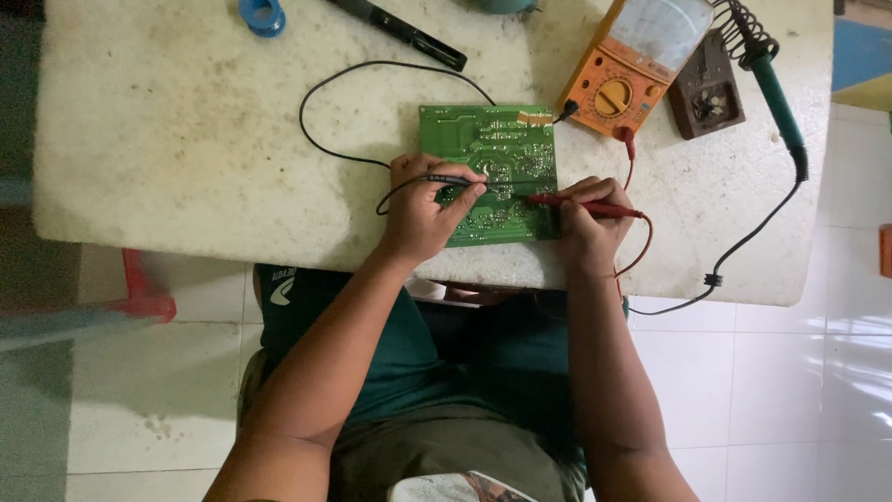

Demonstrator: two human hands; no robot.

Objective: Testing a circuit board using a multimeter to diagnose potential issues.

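Your left hand [423,209] sits at the near edge of the pale, stained surface [167,139], fingers [462,197] closed in a pen grip on the slim black probe [451,178]. Its long axis runs left to right, tip toward the board's middle, black lead looping away behind your hand.

Your right hand [583,223] mirrors it, fingers pinched shut on the slim red probe [581,204]. That one also lies crosswise, tip pointing left onto the board, red lead trailing off right.

Both tips meet the flat green rectangular circuit board [491,172], solder side up, lying between your hands and reaching away from you. The tips point at each other, a short gap apart; the exact pads are too small to tell.

Farther back, right: the orange analogue meter [632,70], tilted. Just beyond, a green-handled soldering iron [776,98] in its coil stand. Far left edge: a blue ring-shaped object [262,15] and a black rod-shaped tool [400,33].
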